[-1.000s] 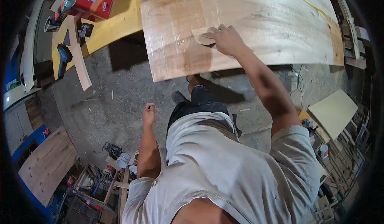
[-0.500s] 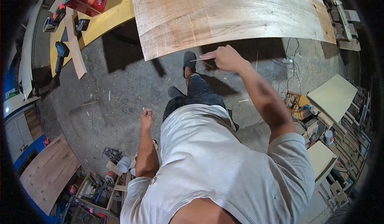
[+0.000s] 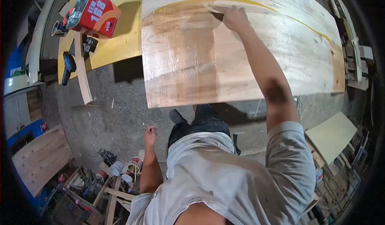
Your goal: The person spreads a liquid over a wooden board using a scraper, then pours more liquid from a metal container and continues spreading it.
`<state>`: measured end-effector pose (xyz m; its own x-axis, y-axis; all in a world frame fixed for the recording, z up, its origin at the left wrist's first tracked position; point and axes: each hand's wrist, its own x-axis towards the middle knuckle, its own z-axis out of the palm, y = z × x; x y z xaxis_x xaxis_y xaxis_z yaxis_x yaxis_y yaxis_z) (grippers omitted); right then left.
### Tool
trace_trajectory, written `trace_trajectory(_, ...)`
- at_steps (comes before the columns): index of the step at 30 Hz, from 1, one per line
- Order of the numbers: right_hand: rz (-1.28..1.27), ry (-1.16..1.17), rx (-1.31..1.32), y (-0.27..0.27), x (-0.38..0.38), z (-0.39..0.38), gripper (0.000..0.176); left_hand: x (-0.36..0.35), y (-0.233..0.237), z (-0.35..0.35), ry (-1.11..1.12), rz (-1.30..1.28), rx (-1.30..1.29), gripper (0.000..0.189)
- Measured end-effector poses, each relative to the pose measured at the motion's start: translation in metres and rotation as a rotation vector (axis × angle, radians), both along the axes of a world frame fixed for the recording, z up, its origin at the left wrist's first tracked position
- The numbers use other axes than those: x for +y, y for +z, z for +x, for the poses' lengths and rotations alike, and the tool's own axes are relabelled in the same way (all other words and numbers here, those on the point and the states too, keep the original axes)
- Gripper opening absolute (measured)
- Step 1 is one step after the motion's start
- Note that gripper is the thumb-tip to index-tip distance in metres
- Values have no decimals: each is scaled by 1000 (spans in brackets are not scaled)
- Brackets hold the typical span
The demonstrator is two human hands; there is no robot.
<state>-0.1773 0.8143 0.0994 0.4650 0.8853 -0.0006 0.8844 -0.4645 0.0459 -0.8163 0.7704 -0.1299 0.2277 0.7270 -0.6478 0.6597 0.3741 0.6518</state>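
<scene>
My right hand [image 3: 236,19] grips a flat spreader [image 3: 213,10] by its handle, the blade against a large plywood sheet [image 3: 272,64]. A yellow line of glue [image 3: 248,2] curves across the sheet near the blade. To the left of the blade the wood looks darker, wet and shiny, with a straight edge beside paler wood. My left hand [image 3: 150,136] hangs low beside my body, away from the sheet. Its fingers are curled closed, and I cannot see whether anything is inside them.
A red can [image 3: 98,16] stands on the yellow board [image 3: 124,36] at upper left. Near it lie a cordless drill [image 3: 68,66] and a wooden strip [image 3: 81,70]. Buckets [image 3: 117,168] stand on the floor at lower left. Pale panels [image 3: 332,136] lean at right.
My right hand with the spreader has moved from below the sheet's near edge to its upper part, onto the glue line. More of the sheet shows now. My left hand stays low and closed.
</scene>
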Motion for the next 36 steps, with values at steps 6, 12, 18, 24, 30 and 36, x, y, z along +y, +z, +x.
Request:
trace_trajectory(6,17,124,-119,-39,29,40,56,-10,51,73,112,-137,13,17)
trace_trajectory(12,-16,119,-7,-12,48,62,49,-36,26,69,162,-161,-113,17)
trace_trajectory(18,-78,182,80,-37,21,21,43,-21,61,87,70,-97,7,18)
trace_trajectory(24,-137,216,126,-5,-57,-60,39,-24,39,55,10,-42,-102,14)
trace_trajectory(30,-133,201,158,-8,-140,-157,37,-64,35,-9,-138,57,-69,11)
trace_trajectory(36,-110,190,151,-10,-198,-227,39,-111,12,-67,-119,34,-6,12)
